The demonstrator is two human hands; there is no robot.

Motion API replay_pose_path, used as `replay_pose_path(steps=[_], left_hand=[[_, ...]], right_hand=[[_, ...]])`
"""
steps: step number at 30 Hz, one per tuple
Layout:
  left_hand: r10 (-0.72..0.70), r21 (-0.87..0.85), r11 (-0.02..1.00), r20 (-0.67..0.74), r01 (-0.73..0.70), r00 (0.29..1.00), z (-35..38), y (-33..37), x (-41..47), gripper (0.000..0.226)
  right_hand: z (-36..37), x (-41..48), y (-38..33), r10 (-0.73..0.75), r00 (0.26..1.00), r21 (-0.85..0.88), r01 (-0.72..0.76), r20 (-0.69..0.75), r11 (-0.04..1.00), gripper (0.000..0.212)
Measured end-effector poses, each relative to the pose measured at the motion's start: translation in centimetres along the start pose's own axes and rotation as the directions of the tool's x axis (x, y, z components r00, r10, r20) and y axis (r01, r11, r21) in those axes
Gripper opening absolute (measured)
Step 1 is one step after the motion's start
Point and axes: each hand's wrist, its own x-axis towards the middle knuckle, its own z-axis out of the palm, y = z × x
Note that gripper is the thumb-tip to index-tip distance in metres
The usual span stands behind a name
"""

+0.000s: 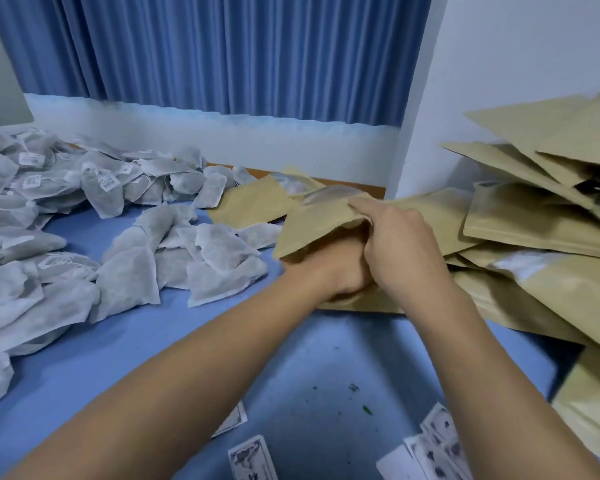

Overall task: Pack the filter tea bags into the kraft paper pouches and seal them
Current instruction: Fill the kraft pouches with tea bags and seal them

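Observation:
I hold a kraft paper pouch (312,226) above the middle of the blue table. My right hand (400,247) pinches the upper lip of its mouth, the index finger stretched along the edge. My left hand (340,271) reaches into the pouch's mouth from below, and its fingers are hidden inside. White filter tea bags (215,268) lie loose just to the left of the pouch. A larger heap of tea bags (49,202), some with paper tags, fills the left side. What is inside the pouch cannot be seen.
A tall, sliding stack of kraft pouches (541,216) crowds the right side against the white wall. More pouches (253,202) lie flat behind my hands. Printed paper labels (437,441) sit at the near edge. Blue curtains hang behind the table (291,358).

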Motion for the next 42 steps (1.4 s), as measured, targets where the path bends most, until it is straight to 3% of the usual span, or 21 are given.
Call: replay_pose_path(steps=[3,5,6,8,10,13,19,22,25,29,31,33,34,35,36,39,40,41,42], left_hand=[[0.116,-0.114,0.984,-0.178,-0.138,0.977,2.4,2.2,-4.3,0.012],[0.302,-0.114,0.926,-0.346,-0.359,0.888,4.1,2.4,-7.1,0.017],[0.363,-0.182,0.876,-0.363,-0.447,0.858,4.6,2.7,-8.3,0.02],[0.449,-0.389,0.792,-0.151,-0.47,0.881,5.4,3.9,-9.9,0.029],[0.452,-0.453,0.817,0.122,-0.356,0.883,6.0,5.4,-10.9,0.052],[0.388,-0.348,0.887,0.208,-0.303,0.898,6.0,6.5,-10.8,0.051],[0.262,-0.469,0.879,0.325,-0.086,0.909,5.5,6.3,-10.6,0.028],[0.1,-0.605,0.791,0.278,0.093,0.955,4.8,5.1,-10.3,0.026],[-0.044,-0.629,0.762,0.19,0.156,0.981,3.0,3.1,-9.6,0.027],[-0.298,-0.796,0.517,0.177,0.314,0.938,0.7,1.5,-8.6,0.034],[-0.436,-0.886,0.255,0.252,0.387,0.864,-0.1,1.4,-7.9,0.035],[-0.455,-0.905,-0.079,0.405,0.418,0.793,-0.8,1.6,-7.0,0.027],[-0.437,-0.886,-0.192,0.462,0.422,0.772,-1.3,1.7,-6.5,0.024],[-0.425,-0.873,-0.231,0.488,0.43,0.763,-1.7,1.8,-6.2,0.023],[-0.433,-0.875,-0.204,0.483,0.439,0.761,-1.8,1.9,-6.0,0.024],[-0.498,-0.885,0.056,0.376,0.461,0.781,-1.6,1.7,-6.0,0.024],[-0.507,-0.885,0.08,0.36,0.459,0.783,-1.5,1.7,-6.0,0.024],[-0.51,-0.889,0.044,0.373,0.457,0.775,-1.4,1.7,-6.1,0.023],[-0.501,-0.896,-0.066,0.411,0.44,0.761,-1.4,1.9,-6.1,0.018]], right_hand=[[-0.1,0.3,2.5,0.055,0.998,0.027,-0.056,0.029,0.998,0.073],[-0.2,0.7,4.0,0.088,0.99,-0.037,-0.084,0.114,0.996,0.071],[-0.2,0.9,4.5,0.096,0.984,-0.054,-0.089,0.15,0.995,0.071],[0.0,1.0,4.9,0.098,0.977,-0.042,-0.091,0.192,0.995,0.072],[0.2,1.0,4.8,0.089,0.976,-0.035,-0.083,0.197,0.996,0.073],[0.4,1.0,4.6,0.081,0.975,-0.035,-0.076,0.207,0.997,0.073],[0.1,0.7,4.5,0.101,0.971,-0.027,-0.098,0.217,0.995,0.074],[-0.1,0.7,4.4,0.114,0.969,-0.007,-0.115,0.217,0.993,0.074],[0.0,0.7,4.5,0.111,0.971,-0.002,-0.113,0.21,0.994,0.075],[-0.3,0.9,4.0,0.096,0.969,0.003,-0.099,0.23,0.995,0.075],[-0.5,0.9,3.6,0.076,0.968,0.009,-0.081,0.24,0.997,0.072],[-0.6,0.7,3.5,0.059,0.968,0.013,-0.064,0.243,0.998,0.07],[-0.5,0.6,3.5,0.05,0.969,0.01,-0.054,0.243,0.998,0.069],[-0.4,0.6,3.5,0.044,0.969,0.004,-0.046,0.243,0.999,0.069],[-0.4,0.6,3.5,0.04,0.969,0.0,-0.041,0.246,0.999,0.069],[-0.5,0.6,3.4,0.043,0.967,0.008,-0.047,0.251,0.999,0.067],[-0.6,0.6,3.4,0.045,0.966,0.01,-0.05,0.256,0.999,0.065],[-0.6,0.6,3.3,0.049,0.964,0.005,-0.052,0.262,0.999,0.065],[-0.6,0.6,3.1,0.053,0.961,-0.001,-0.055,0.27,0.998,0.064]])
